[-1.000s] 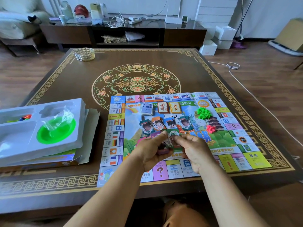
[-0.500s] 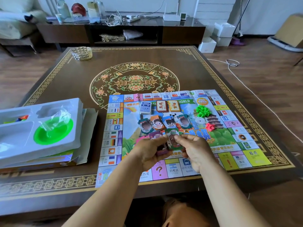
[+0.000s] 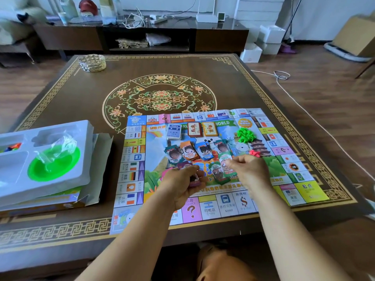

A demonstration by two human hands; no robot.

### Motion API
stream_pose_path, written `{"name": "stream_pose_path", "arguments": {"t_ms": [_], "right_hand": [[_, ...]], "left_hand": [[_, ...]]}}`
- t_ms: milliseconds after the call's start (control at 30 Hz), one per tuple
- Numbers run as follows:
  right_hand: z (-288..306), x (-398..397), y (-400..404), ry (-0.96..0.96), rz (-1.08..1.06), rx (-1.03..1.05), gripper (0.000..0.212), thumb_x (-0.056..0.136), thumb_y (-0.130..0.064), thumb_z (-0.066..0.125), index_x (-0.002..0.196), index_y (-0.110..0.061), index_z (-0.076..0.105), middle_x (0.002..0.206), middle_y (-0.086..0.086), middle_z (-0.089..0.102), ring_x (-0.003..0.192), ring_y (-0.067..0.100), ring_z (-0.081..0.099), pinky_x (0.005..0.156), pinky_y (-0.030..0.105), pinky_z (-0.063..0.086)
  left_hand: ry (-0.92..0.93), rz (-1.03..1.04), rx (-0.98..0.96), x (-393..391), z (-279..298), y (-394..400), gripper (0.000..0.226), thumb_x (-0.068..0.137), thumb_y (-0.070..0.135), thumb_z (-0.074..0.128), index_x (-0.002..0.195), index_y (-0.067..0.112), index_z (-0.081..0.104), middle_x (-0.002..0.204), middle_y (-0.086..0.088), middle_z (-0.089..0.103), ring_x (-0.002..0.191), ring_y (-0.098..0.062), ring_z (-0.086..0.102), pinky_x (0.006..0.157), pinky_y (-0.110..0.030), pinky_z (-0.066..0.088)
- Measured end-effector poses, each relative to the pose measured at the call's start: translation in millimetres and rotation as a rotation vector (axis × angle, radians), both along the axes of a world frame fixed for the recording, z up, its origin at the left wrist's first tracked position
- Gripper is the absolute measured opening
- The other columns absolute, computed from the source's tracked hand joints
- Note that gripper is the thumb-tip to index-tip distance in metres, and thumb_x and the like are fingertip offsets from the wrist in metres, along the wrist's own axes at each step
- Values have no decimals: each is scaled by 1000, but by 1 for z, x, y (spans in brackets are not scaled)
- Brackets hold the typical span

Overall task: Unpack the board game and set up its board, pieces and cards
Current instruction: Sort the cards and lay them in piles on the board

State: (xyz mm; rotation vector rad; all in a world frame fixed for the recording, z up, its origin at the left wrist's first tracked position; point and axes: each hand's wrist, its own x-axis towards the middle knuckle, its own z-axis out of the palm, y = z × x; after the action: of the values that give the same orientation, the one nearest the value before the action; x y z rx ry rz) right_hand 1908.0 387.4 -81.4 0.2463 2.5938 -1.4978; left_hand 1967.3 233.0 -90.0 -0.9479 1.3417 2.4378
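Head view: at frame left a white tray (image 3: 60,179) sits on the surface (image 3: 182,67). At centre lies the board (image 3: 300,189); the left hand (image 3: 182,185) grips a purple stack of notes (image 3: 193,182), the right hand (image 3: 250,169) pinches one note (image 3: 224,159) above a green stack (image 3: 218,172).

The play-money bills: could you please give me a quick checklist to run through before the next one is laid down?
1. Board lying open and flat on the table: ok.
2. Right hand pinching a single bill: ok.
3. Left hand gripping the remaining bills: ok; their count, cannot tell.
4. Four money piles fanned in a row mid-board: ok.
5. Three card decks stacked apart, behind the money: ok.
6. Green houses clear of the money row: ok.
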Motion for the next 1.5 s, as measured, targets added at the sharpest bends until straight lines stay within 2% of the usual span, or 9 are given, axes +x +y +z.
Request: {"name": "stream_pose_path", "arguments": {"t_ms": [167, 367, 433, 567, 700, 867, 967, 1333, 1500], "right_hand": [[-21, -4, -20, 3, 73, 235, 16, 78, -30, 74, 75, -19, 63, 78, -3, 66, 73, 17, 61, 63, 23, 40], [-27, 1, -23, 149, 73, 533, 19, 76, -37, 74, 83, -21, 65, 94, 3, 65, 95, 26, 58, 73, 30, 45], [-20, 5, -22, 163, 74, 394, 22, 78, -39, 72, 87, -20, 63, 94, 2, 63, 93, 24, 58, 72, 30, 45], [3, 28, -27, -104, 170, -284, 17, 84, -30, 69, 79, -15, 64, 75, -2, 64, 69, 9, 57, 58, 19, 41], [5, 46, -29, -311, 190, -522, 9, 82, -17, 70, 76, -15, 65, 62, -7, 67, 53, 2, 58, 50, 17, 40], [6, 49, -30, -298, 78, -501, 13, 85, -14, 69, 73, -15, 62, 50, -10, 62, 41, -2, 55, 42, 16, 41], [7, 52, -31, -285, 73, -481, 13, 83, -19, 71, 75, -15, 62, 61, -4, 64, 44, 3, 57, 42, 18, 42], [8, 61, -42, -254, 54, -458, 8, 81, -18, 74, 78, -15, 67, 63, -3, 66, 45, 3, 53, 41, 17, 38], [9, 67, -44, -240, 14, -485, 18, 78, -15, 76, 68, -17, 61, 61, -2, 61, 52, 9, 51, 49, 22, 40]], "left_hand": [[2, -25, -12, -1, 0, 3, 17, 94, -2, 43, 96, 1, 59, 83, -12, 61, 73, -22, 64, 76, -33, 56], [67, -58, -44, 3, 2, 1, 12, 92, -2, 54, 101, -2, 61, 82, -14, 63, 76, -22, 66, 75, -30, 58], [57, -37, -44, 3, 2, 2, 13, 88, 1, 61, 101, -2, 60, 81, -15, 63, 72, -22, 65, 73, -31, 59], [26, 0, -74, 6, 4, 6, 21, 83, 6, 69, 100, -3, 61, 82, -16, 63, 68, -22, 63, 54, -24, 57], [13, -8, -50, 13, 9, 8, 18, 86, 12, 66, 96, -3, 65, 79, -14, 66, 71, -20, 64, 52, -21, 54], [44, -42, 20, 23, 17, 4, 25, 99, 17, 45, 89, 0, 60, 91, -19, 61, 81, -23, 61, 69, -30, 56], [46, -80, -53, 27, 21, 1, 20, 97, 9, 46, 88, 0, 62, 89, -19, 64, 84, -24, 63, 75, -31, 54], [57, -31, -168, 39, 16, -3, 22, 94, 14, 56, 107, -3, 60, 102, -22, 68, 83, -24, 70, 69, -29, 58], [20, 9, -207, 44, 17, -3, 6, 93, 6, 55, 93, 4, 60, 86, -14, 67, 68, -20, 66, 59, -26, 58]]}}
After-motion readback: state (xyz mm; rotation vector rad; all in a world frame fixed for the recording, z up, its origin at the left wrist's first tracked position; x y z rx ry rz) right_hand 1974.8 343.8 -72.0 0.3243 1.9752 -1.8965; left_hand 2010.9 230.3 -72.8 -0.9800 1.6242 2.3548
